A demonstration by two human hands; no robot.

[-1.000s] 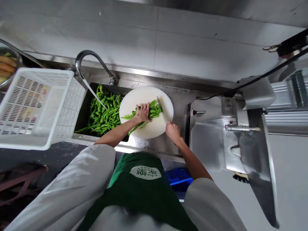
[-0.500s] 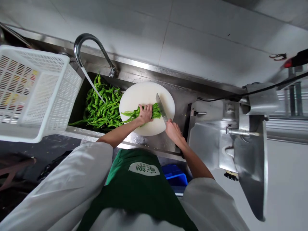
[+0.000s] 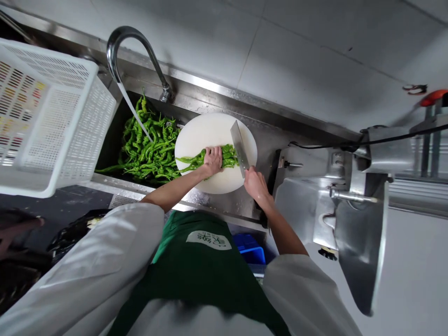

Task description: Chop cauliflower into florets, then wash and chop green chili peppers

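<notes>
A round white cutting board (image 3: 213, 126) lies over the right part of the metal sink counter. Across it is a bunch of long green peppers (image 3: 229, 155), and my left hand (image 3: 213, 159) presses down on them with its fingers bent over the top. My right hand (image 3: 256, 185) is closed around the handle of a wide cleaver (image 3: 239, 148). The blade stands at the right end of the bunch, tilted, beside the pepper ends. More green peppers (image 3: 150, 149) are heaped in the sink, left of the board.
A curved faucet (image 3: 135, 33) arches over the sink, a pale hose hanging from it. A white plastic basket (image 3: 58, 135) is at the left. To the right stands a metal slicing machine (image 3: 329, 196) with a black cable. A blue bin (image 3: 252, 249) is below the counter.
The cleaver has shifted slightly away from the peppers to the right and shows more of its blade face. My left hand still rests on the bunch. The whole view has shifted a little.
</notes>
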